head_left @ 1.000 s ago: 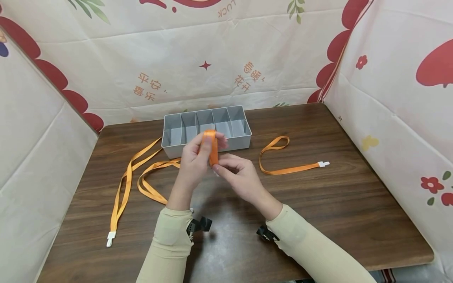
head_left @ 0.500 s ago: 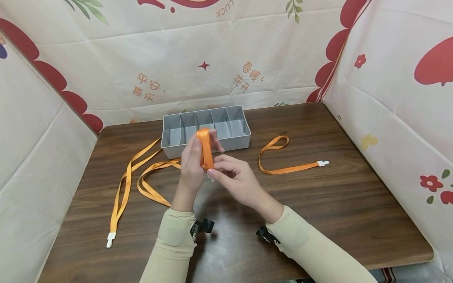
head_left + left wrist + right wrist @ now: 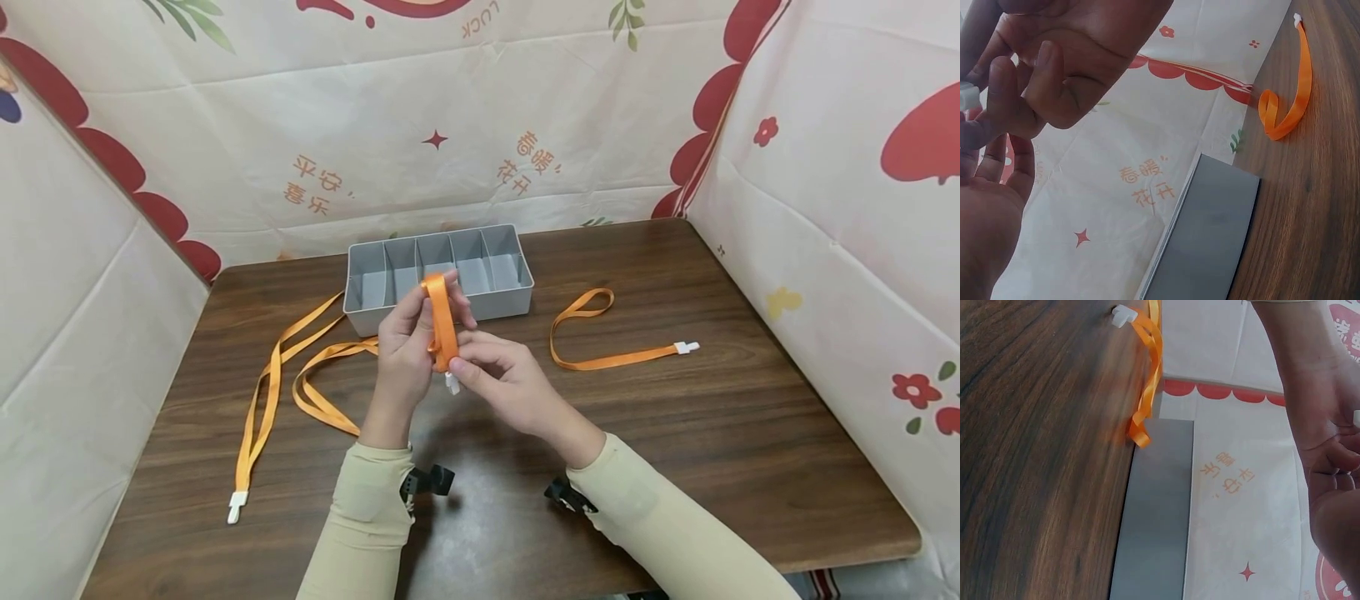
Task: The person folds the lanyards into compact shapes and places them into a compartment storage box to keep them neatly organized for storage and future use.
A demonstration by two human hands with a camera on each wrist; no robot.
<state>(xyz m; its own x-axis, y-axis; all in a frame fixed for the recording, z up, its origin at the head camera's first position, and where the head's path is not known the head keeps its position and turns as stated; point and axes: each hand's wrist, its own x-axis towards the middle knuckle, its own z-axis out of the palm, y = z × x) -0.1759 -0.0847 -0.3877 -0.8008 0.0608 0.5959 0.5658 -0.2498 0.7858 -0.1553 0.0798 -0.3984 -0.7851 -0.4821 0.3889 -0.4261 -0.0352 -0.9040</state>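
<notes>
Both hands hold an orange lanyard (image 3: 444,321) in the air in front of the grey box, its strap folded into a narrow flat loop. The left hand (image 3: 405,358) grips the loop from the left, with the strap around its fingers. At the lower end of the loop, the right hand (image 3: 504,377) pinches the strap between thumb and fingers. A white clip (image 3: 452,383) hangs just below that pinch. In the left wrist view the same clip (image 3: 967,97) shows at the edge, and the strap is hidden. Only part of each hand shows in the right wrist view.
Behind the hands stands a grey box (image 3: 480,305) with several compartments. Two orange lanyards, one long (image 3: 272,367) and one looped (image 3: 318,400), lie left of it. Another orange lanyard (image 3: 622,360) lies to its right. Patterned cloth walls (image 3: 435,100) border the wooden table (image 3: 712,467).
The held loop has tilted and now stretches longer between the hands. The white clip has come into clearer view below it. The hands have shifted slightly; the lanyards on the table stay put.
</notes>
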